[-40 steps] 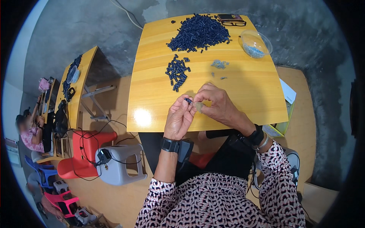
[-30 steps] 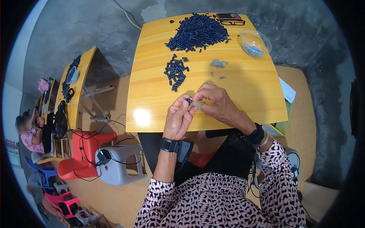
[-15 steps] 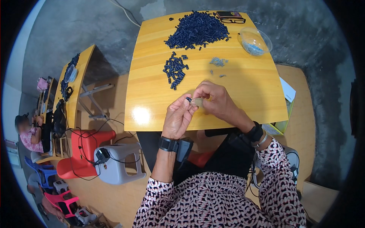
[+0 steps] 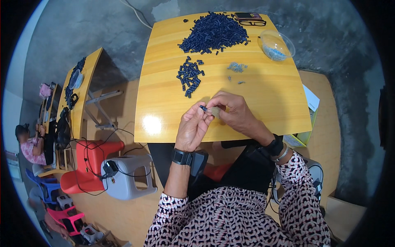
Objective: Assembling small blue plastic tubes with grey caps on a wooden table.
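Dark-blue plastic piece (image 4: 203,108) is pinched between the thumb and fingers of my left hand (image 4: 192,126), over the near part of a yellow wood-topped desk (image 4: 164,111). My right hand (image 4: 235,110) meets it from the other side, fingers closed narrowly on a small tan object (image 4: 215,111) whose kind I cannot tell; whether the two items touch is too small to make out. Ahead and to the left lies a loose pile of similar dark pieces (image 4: 190,76), with a far larger heap (image 4: 214,33) beyond it. To the right, small grey parts (image 4: 236,67) lie scattered. Toward the far right corner are a clear round bowl (image 4: 293,51) holding small bits, dark-framed glasses (image 4: 252,23) and a button-covered device (image 4: 248,16). At left, a red chair (image 4: 96,160) stands beside a grey stool (image 4: 125,179), and a co-worker (image 4: 33,148) in a pink patterned top sits farther off.
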The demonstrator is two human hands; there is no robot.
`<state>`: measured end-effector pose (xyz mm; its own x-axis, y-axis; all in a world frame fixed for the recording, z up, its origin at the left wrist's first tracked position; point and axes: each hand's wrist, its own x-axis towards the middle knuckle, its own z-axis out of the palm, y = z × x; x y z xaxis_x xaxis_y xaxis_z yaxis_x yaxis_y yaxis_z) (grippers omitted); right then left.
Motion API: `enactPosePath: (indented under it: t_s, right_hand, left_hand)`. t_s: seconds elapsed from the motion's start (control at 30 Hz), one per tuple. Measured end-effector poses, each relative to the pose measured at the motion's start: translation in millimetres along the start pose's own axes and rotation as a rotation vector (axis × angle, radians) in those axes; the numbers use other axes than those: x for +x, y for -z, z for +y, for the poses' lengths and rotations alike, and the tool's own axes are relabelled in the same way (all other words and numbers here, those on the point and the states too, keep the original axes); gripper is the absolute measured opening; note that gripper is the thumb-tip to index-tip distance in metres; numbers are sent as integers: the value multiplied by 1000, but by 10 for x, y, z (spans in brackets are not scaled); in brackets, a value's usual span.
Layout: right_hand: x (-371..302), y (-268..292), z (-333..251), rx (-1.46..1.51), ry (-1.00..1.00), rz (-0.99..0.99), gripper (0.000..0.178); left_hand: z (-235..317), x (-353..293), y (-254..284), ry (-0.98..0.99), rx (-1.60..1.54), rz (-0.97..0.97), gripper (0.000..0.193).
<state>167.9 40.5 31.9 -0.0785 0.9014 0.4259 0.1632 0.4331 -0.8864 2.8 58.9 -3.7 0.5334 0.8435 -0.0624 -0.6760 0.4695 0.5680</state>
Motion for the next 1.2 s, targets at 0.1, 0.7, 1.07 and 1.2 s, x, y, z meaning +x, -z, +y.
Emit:
enactPosePath:
  t_s: [0.1, 0.7, 1.07, 1.2]
  right_hand:
    - [10, 0, -11, -58, -33, -8, 9]
    - [413, 1070, 438, -766, -16, 87, 20]
    - [661, 1035, 586, -798, -294, -63, 18]
    - [620, 1008, 770, -686, -157, -30, 21]
  left_hand:
    - [-12, 15, -50, -10, 31, 39, 17]
    - [17, -38, -31, 51, 5, 50, 15]
    - [24, -66, -89, 58, 44, 52, 13]
    - [12, -55, -79, 57, 14, 10, 14]
